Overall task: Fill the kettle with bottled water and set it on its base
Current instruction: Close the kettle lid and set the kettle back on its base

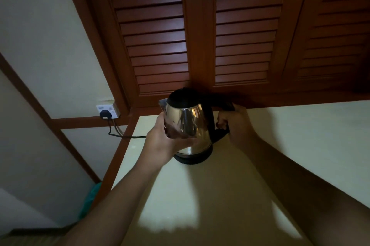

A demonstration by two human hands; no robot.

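Note:
A shiny steel kettle (187, 123) with a closed black lid stands upright on its black base (193, 158) near the back of a pale countertop (290, 145). My right hand (233, 120) is wrapped around the black handle on the kettle's right side. My left hand (164, 137) presses against the lower left of the steel body, palm on the metal. The spout points left. No water bottle is in view.
A black plug (104, 114) sits in a wall socket at the left, and its cord (120, 135) runs toward the base. Brown louvred wooden doors (200, 35) rise right behind the kettle. The counter's left edge drops off beside a wooden frame.

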